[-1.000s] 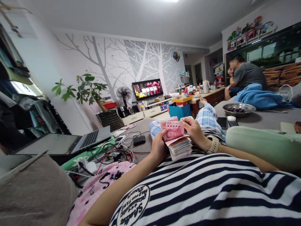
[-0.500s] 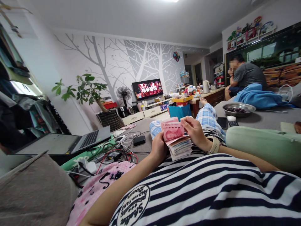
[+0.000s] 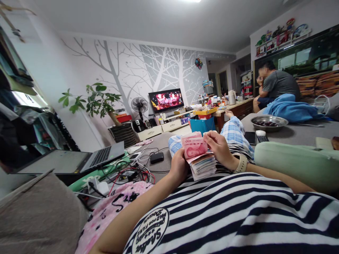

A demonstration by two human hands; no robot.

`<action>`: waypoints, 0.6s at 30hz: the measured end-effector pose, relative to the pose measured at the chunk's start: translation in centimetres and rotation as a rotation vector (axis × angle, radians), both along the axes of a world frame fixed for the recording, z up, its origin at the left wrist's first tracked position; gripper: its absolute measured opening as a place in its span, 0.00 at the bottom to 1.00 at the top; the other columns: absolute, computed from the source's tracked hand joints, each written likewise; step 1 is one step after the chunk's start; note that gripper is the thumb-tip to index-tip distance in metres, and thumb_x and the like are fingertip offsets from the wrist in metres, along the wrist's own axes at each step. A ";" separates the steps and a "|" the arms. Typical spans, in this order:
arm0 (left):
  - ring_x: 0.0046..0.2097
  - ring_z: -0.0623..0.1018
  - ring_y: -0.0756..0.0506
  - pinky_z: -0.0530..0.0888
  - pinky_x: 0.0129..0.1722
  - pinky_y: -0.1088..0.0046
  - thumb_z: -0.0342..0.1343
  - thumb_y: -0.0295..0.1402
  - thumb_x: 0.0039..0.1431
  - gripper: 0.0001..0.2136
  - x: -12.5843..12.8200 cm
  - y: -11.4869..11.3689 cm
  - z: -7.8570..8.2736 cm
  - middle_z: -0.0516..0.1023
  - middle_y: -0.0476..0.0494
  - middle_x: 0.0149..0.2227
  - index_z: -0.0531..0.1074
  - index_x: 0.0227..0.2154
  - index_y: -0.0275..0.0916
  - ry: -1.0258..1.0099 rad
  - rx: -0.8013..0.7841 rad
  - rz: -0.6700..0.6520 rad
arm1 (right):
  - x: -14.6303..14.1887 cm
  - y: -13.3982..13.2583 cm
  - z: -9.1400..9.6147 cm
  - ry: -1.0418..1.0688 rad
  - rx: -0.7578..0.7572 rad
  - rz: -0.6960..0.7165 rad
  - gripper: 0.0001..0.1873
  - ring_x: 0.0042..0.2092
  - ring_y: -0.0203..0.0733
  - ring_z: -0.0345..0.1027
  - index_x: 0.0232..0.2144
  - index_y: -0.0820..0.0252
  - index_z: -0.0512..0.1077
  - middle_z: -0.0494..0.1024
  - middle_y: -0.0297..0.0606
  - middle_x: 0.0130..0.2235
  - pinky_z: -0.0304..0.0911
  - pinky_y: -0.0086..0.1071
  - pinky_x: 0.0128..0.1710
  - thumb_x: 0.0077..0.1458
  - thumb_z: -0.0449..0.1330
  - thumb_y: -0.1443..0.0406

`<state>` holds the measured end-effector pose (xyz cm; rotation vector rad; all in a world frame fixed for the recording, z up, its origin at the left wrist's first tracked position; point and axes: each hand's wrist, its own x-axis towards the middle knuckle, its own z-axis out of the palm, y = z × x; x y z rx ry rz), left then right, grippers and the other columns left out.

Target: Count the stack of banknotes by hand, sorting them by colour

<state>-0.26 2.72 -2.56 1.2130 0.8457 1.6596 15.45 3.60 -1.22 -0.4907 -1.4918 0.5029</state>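
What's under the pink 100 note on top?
Under the pink note, pinched by the right hand, lies a thick stack of banknotes in the left hand. Only the notes' edges show; their faces and the stack's underside are covered.

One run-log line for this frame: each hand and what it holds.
left hand: grips banknote stack | right hand: pinches top pink note, raised above stack | nearby: laptop, cables to person's left
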 end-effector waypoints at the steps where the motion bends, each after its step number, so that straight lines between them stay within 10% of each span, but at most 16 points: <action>1: 0.29 0.72 0.47 0.70 0.33 0.72 0.54 0.30 0.42 0.05 0.0 0.0 0.0 0.75 0.48 0.22 0.74 0.22 0.37 -0.008 -0.002 -0.013 | 0.0 0.0 0.0 0.000 -0.001 0.001 0.21 0.27 0.35 0.54 0.23 0.59 0.65 0.62 0.31 0.24 0.53 0.29 0.26 0.58 0.54 0.50; 18: 0.37 0.77 0.41 0.72 0.39 0.67 0.58 0.28 0.41 0.02 -0.1 0.4 -0.2 0.78 0.45 0.26 0.73 0.22 0.37 -0.074 -0.036 -0.064 | 0.0 -0.2 0.0 0.011 -0.003 0.036 0.22 0.25 0.34 0.53 0.21 0.58 0.62 0.60 0.30 0.23 0.51 0.29 0.25 0.58 0.54 0.49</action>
